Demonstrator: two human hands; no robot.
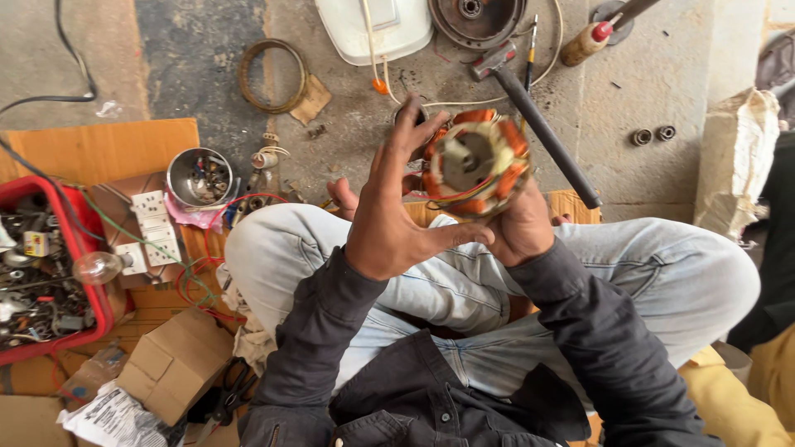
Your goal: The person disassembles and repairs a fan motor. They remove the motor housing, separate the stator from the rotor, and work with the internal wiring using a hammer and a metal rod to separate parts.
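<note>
both hands hold motor stator.

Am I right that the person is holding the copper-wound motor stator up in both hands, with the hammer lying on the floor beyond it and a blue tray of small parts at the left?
Not quite: the tray of small parts at the left is red, not blue, as the head view shows. The rest stands: the left hand and right hand hold up the motor stator, and the hammer lies on the floor beyond it.
</note>
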